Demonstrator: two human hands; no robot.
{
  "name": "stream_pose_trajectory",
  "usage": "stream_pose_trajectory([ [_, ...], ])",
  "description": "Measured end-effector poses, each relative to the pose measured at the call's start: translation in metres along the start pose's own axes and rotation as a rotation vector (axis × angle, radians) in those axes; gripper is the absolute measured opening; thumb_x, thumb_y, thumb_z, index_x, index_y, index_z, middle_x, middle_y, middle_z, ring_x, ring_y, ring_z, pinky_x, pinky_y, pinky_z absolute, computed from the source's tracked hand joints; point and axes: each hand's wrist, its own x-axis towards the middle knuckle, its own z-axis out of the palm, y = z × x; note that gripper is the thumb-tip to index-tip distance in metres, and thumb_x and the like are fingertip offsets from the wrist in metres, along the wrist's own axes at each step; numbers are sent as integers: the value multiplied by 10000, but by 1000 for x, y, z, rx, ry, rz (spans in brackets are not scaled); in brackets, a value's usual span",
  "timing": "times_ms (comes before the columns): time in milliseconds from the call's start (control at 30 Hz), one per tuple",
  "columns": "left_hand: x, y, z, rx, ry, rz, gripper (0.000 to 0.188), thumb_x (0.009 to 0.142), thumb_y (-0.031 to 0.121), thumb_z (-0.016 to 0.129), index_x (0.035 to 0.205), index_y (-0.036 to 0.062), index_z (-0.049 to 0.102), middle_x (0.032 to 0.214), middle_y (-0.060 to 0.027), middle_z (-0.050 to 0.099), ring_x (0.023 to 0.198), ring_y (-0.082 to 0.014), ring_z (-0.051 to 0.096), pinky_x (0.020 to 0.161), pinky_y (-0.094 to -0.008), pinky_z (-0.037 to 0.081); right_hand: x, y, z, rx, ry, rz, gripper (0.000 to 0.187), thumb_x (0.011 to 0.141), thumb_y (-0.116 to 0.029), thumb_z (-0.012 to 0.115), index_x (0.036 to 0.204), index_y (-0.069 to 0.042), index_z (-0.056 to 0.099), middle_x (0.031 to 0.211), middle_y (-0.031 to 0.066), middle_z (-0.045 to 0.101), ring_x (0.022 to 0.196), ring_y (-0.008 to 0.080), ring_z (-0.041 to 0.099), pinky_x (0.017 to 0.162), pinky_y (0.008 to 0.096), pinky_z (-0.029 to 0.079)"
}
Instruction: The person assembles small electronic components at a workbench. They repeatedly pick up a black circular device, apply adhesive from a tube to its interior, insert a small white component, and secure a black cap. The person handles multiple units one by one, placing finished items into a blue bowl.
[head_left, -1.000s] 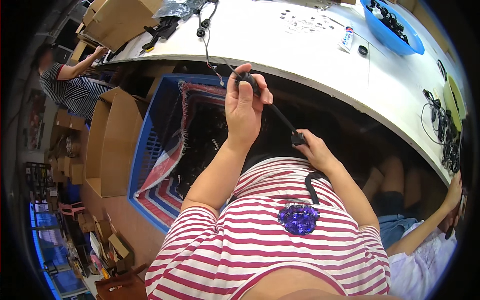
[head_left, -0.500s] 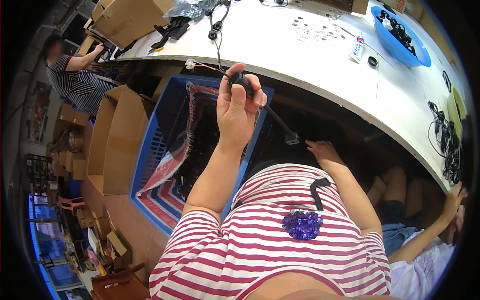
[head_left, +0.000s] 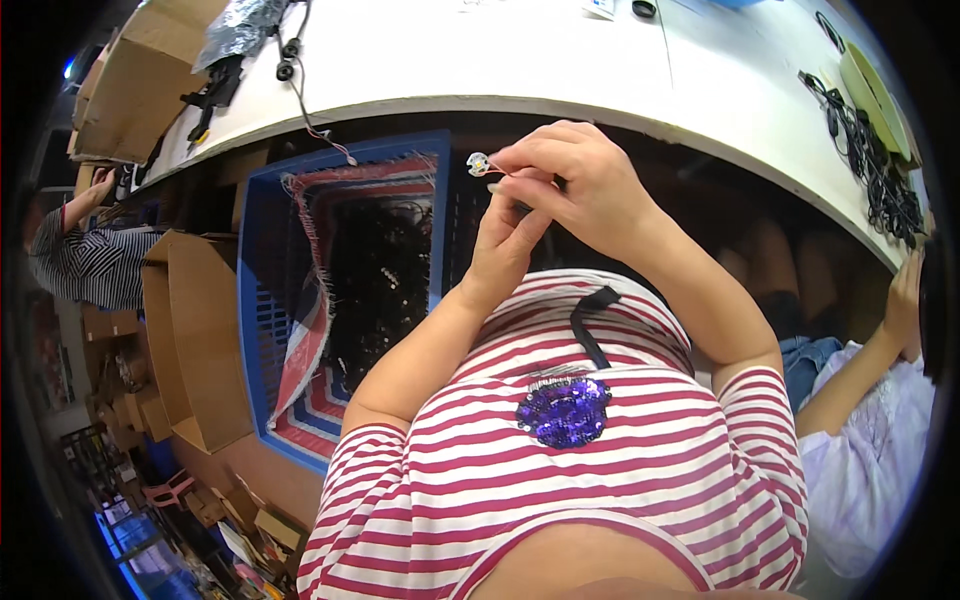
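- While you work just to the right of the blue basket (head_left: 443, 190), the small round board (head_left: 479, 165) stays bare in the air, near this basket's far right corner.
- At its edge the thin red wire (head_left: 498, 170) seems to be joined, so I judge that this connection is done.
- The board does not sit inside any housing, so the piece looks unfinished to me; how much is left, I cannot tell.
- Your right hand (head_left: 590, 185) has thumb and forefinger close together, and they seem to pinch the wire just beside the board.
- Your left hand (head_left: 505, 240) is under the right one, with fingers bent inward; their tips are partly covered, so I cannot tell what they clamp.
- Beyond the basket, on the white table (head_left: 450, 60), lies a black cable (head_left: 285, 70), whose thin wires hang toward the basket's far rim.
- Inside the basket is a dark heap (head_left: 380, 270).
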Motion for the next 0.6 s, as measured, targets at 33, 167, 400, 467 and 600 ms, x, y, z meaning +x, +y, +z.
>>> stream_pose_trajectory([
  [33,-2,-4,1,9,-9,-31,358,881,56,500,1217,28,378,1129,-52,455,1057,-116,437,908,-255,360,-4,5,4,18,-12,35,176,760,-227,633,847,-77,659,783,58,644,760,221,604,695,308,464],
  [167,-3,-1,-7,140,-32,-174,523,809,-26,559,1276,28,330,1149,-61,465,1057,-122,468,912,-250,376,-13,16,14,125,-74,209,111,765,-159,636,804,-59,667,721,63,642,653,187,603,635,269,463],
  [400,9,69,-32,466,216,-214,197,852,88,539,1028,2,536,914,-33,575,856,-85,527,748,-196,405,-14,24,8,104,-240,298,193,776,-241,625,806,-53,661,712,111,624,660,271,595,604,328,469],
  [467,15,79,-25,514,154,-200,162,836,117,582,944,-5,586,838,-29,599,783,-67,541,687,-180,405,-13,25,9,83,-257,256,162,775,-192,640,826,-38,654,698,88,619,626,195,582,570,280,454],
  [600,18,79,-36,560,116,-263,142,811,98,617,911,-3,610,833,-27,607,770,-76,552,712,-190,417,-8,18,2,318,-314,436,168,806,-178,623,856,-19,642,714,55,621,629,111,571,568,238,453],
])
